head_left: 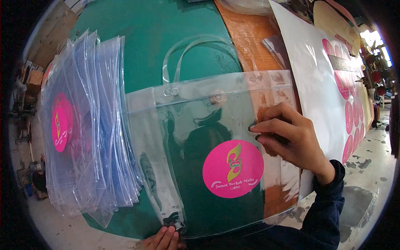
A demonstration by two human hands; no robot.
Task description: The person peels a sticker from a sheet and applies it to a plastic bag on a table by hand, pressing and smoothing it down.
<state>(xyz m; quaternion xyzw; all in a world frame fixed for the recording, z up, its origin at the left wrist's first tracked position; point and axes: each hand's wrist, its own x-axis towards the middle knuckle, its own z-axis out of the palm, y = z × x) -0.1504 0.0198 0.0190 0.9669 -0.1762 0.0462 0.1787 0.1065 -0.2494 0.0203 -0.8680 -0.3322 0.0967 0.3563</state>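
Note:
A clear plastic bag with a looped clear handle lies flat in front of me. On its lower right part is a round pink sticker with a green and yellow emblem. My left hand grips the bag's lower left corner at the near edge, fingers together; its thumb is hidden. Over the bag's right side, just above the sticker, my right hand is closed with its fingertips drawn together. Whether anything is between those fingertips I cannot tell.
Stacked clear plastic bags lean at the left, the front one bearing a pink sticker. The green tabletop meets an orange-brown wooden surface. At the right lies a white sheet with rows of round pink stickers.

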